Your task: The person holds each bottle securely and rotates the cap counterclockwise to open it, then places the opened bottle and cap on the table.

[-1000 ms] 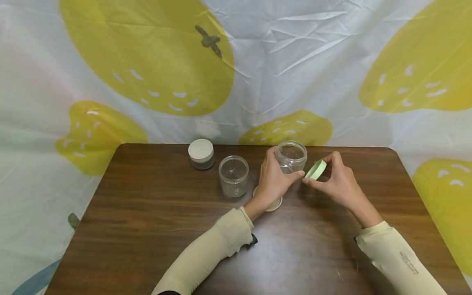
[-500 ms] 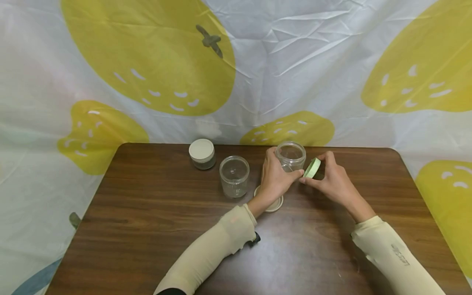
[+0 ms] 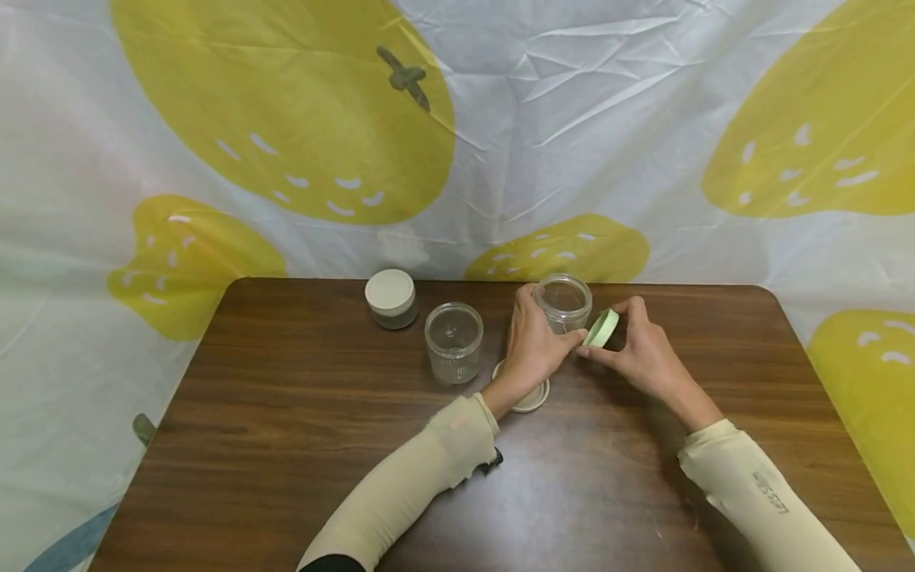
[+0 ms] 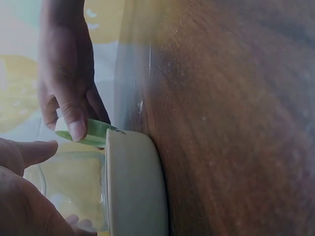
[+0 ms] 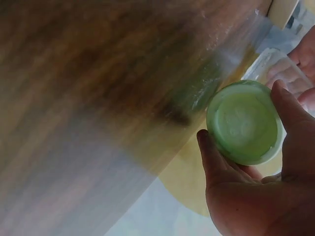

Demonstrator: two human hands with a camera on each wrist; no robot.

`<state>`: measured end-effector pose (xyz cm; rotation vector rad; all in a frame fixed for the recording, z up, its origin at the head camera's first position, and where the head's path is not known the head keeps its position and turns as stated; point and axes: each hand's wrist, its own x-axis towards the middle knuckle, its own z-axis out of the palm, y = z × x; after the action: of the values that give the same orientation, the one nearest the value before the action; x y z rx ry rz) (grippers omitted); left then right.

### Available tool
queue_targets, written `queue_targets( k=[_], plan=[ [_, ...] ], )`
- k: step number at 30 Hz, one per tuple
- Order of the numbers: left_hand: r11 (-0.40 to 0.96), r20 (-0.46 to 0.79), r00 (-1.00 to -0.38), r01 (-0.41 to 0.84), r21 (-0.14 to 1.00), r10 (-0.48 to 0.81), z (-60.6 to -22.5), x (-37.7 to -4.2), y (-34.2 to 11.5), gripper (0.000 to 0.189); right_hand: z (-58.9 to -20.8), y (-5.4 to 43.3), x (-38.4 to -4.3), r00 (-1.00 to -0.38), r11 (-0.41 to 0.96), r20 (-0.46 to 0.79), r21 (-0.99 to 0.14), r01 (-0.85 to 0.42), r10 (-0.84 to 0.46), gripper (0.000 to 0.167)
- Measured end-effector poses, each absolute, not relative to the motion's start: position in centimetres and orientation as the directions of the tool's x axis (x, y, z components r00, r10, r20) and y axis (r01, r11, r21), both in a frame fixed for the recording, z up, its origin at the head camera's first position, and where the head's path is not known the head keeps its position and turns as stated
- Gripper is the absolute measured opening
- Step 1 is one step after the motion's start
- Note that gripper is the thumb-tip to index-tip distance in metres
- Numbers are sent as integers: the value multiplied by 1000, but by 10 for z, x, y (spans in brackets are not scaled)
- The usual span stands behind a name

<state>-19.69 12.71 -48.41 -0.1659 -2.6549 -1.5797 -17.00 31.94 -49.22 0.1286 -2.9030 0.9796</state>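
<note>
My left hand point(image 3: 538, 338) grips a clear, open-topped jar point(image 3: 565, 298) near the back edge of the table, fingers round its far-left side and thumb across the front. In my right hand point(image 3: 654, 349) a small light green lid point(image 3: 602, 328) is pinched by its rim, tilted on edge just right of the jar. The right wrist view shows the hollow face of the green lid point(image 5: 246, 123) between thumb and fingers. Partly behind my left wrist lies a cream lid point(image 3: 530, 397) on the table; it stands large in the left wrist view as a cream lid point(image 4: 135, 184).
Left of my left hand stands a second open clear jar point(image 3: 453, 343). Farther back and left is a shorter jar with a white lid point(image 3: 391, 298). A fruit-print cloth point(image 3: 500, 143) hangs behind the brown wooden table point(image 3: 286, 445).
My right hand has shifted slightly left, bringing the green lid closer to the jar and changing its tilt a little. The left hand keeps its grip on the jar.
</note>
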Motion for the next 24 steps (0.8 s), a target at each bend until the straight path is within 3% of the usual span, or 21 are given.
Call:
queue_targets(
  k=[24],
  plan=[
    [472,93,-993,118,873,76,-496,-199,129,96,-494,320,-169,-996,784,72,-614,-89,-57,86]
  ],
)
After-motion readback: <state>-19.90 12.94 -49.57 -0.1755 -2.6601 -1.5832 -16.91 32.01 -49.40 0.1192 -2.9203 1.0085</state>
